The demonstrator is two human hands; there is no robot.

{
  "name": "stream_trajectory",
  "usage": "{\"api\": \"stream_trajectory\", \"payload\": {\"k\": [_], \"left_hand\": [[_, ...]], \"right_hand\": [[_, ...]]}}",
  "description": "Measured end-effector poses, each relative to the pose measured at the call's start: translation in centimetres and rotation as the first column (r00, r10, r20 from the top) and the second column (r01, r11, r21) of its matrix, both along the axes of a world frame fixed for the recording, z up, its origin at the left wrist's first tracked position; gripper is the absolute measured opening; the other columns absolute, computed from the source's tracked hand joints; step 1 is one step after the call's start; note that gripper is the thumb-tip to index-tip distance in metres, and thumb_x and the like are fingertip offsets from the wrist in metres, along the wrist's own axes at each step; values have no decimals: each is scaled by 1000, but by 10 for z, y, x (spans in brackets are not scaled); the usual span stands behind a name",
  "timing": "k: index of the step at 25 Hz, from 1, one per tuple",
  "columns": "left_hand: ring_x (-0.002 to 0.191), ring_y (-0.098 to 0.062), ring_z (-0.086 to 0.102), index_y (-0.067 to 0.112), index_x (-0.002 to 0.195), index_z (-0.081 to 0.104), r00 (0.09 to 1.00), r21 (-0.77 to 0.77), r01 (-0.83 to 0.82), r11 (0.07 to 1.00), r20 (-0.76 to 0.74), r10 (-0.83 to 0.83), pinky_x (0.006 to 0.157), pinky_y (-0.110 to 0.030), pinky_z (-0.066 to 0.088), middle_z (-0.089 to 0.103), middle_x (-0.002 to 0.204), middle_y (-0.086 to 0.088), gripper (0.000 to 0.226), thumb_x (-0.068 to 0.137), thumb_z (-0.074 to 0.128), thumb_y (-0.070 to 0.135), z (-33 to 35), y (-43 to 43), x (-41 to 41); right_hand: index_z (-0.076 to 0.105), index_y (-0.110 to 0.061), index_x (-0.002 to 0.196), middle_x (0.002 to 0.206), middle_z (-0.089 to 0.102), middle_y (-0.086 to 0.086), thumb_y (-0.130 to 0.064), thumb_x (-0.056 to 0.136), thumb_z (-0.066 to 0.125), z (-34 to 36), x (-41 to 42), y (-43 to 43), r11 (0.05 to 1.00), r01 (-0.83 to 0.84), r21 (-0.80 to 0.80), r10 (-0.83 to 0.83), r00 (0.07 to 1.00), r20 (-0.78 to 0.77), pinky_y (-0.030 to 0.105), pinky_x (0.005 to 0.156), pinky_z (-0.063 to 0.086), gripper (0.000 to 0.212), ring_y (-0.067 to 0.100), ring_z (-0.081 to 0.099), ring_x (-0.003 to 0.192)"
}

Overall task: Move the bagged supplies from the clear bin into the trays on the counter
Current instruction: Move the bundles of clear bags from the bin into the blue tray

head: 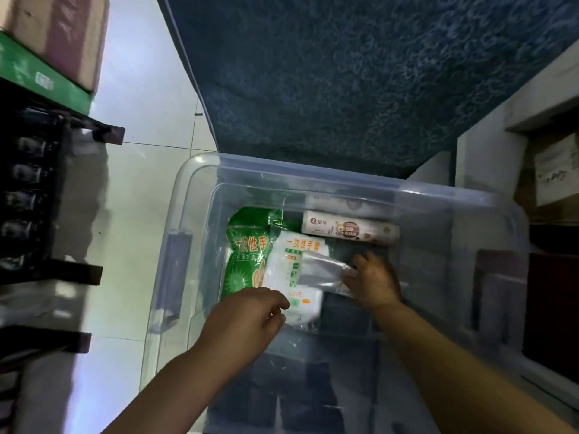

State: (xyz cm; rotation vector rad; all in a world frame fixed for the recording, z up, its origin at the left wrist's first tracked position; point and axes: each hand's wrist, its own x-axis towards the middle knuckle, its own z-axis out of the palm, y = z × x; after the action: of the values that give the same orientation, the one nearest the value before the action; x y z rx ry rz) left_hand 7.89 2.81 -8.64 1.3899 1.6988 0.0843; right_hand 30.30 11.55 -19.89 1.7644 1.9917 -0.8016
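A large clear plastic storage bin (194, 233) stands low before the person. Its left side is over pale glossy tiles (141, 170), and its far rim meets a dark blue surface (344, 73) with a curly pattern, which runs away toward 12 o'clock.

Inside the bin, at 9 o'clock, lies a green plastic bag (247, 255) with orange printed characters. A white plastic bag (291, 277) with orange characters overlaps its right edge. A long white printed roll pack (351, 230) lies across at 12 o'clock.

The right hand (372, 280) is down in the bin, fingers curled round one end of a small transparent greyish bag (322, 267) that lies over the white one. The left hand (250, 317) comes in from 7 o'clock with fingers curled, thumb and forefinger at the near corner of the white plastic bag. Because of blur, I cannot tell if they really grip it.

At 9 o'clock a black rack (47, 189) carries a green box (37, 70) and a brown carton (62, 29). At 3 o'clock a white cabinet (488, 145) holds cardboard boxes (551, 170).
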Motion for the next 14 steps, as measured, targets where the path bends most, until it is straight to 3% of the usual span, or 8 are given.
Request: {"api": "stream_trajectory", "payload": {"k": [3, 4, 7, 9, 11, 13, 14], "left_hand": [[90, -5, 62, 30, 106, 66, 987, -89, -160, 983, -2, 160, 78, -20, 48, 69, 98, 11, 24, 82, 64, 25, 3, 1, 7], [91, -6, 62, 28, 109, 64, 967, -130, -248, 960, 18, 253, 80, -22, 49, 69, 100, 10, 28, 81, 66, 25, 5, 4, 10], [98, -11, 60, 20, 120, 55, 806, -263, -520, 813, 165, 568, 84, -31, 50, 62, 111, 7, 46, 78, 71, 25, 16, 15, 14], [91, -16, 68, 17, 112, 61, 615, -356, -637, 684, 299, 729, 80, -36, 55, 71, 104, 2, 34, 80, 70, 24, 29, 27, 11], [77, -20, 72, 14, 97, 68, 471, -370, -715, 593, 372, 800, 70, -34, 59, 76, 84, -3, 16, 83, 66, 22, 43, 35, 4], [69, -15, 71, 19, 84, 69, 460, -256, -786, 562, 366, 809, 57, -27, 56, 76, 76, 1, 6, 85, 64, 23, 54, 37, -11], [71, -13, 70, 24, 81, 68, 479, -180, -809, 559, 349, 805, 56, -26, 53, 75, 76, 2, 7, 85, 63, 25, 57, 36, -19]], "right_hand": [[58, -11, 98, 95, 68, 15, -26, 84, 64, 31, -2, -1, 972, 147, -184, -178, 969, -169, 30, 66, 41, 22, 31, 63, 87], [59, -11, 94, 89, 67, 13, -20, 82, 67, 45, -7, -3, 946, 230, -227, -290, 913, -286, 30, 63, 42, 17, 28, 62, 83], [57, -12, 82, 77, 62, 7, -7, 80, 70, 88, -33, -11, 803, 319, -503, -589, 555, -588, 28, 61, 49, 14, 18, 59, 71], [59, -10, 86, 79, 65, 6, -4, 79, 69, 108, -54, -18, 741, 252, -622, -666, 394, -634, 27, 63, 51, 14, 15, 61, 71], [62, -14, 86, 78, 69, 0, -5, 80, 69, 114, -72, -24, 685, 207, -698, -723, 305, -620, 27, 66, 53, 13, 14, 63, 72], [61, -18, 77, 73, 68, -8, -9, 82, 67, 108, -82, -27, 663, 270, -699, -748, 275, -604, 21, 64, 50, 12, 5, 61, 68], [61, -18, 78, 74, 67, -9, -11, 84, 65, 99, -82, -29, 667, 372, -646, -745, 329, -580, 20, 63, 47, 10, 1, 60, 67]]}}
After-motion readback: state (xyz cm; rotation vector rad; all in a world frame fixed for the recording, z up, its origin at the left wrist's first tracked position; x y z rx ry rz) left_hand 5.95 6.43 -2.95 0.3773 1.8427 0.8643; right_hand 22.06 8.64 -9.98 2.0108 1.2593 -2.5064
